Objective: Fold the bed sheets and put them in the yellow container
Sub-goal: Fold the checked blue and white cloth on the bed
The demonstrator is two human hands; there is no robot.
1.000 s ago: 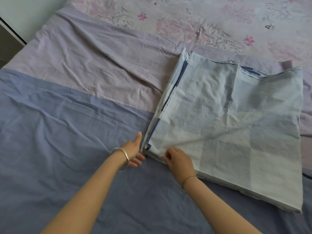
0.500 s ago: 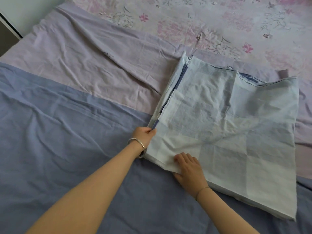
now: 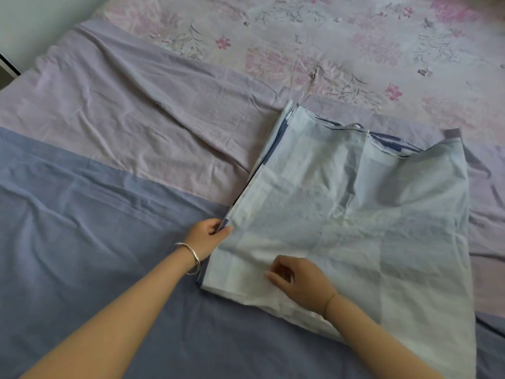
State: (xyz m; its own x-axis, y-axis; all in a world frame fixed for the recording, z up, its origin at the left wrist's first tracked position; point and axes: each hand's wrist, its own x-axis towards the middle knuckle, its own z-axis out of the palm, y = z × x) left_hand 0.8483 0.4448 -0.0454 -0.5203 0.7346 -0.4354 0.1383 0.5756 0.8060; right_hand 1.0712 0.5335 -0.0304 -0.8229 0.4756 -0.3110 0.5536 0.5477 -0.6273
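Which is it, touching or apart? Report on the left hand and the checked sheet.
Touching. The head view shows the left hand pinching the left edge of the sheet, thumb on top of the layers.

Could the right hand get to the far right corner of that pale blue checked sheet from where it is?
Probably yes. The right hand rests on the folded pale blue checked sheet, and nothing lies on the cloth between it and the far right corner, though leaning forward may help.

Blue-and-lilac bed (image 3: pixel 82 255) bearing a folded sheet (image 3: pixel 369 228).
The sheet lies flat, its far edge near a floral quilt (image 3: pixel 328 50).
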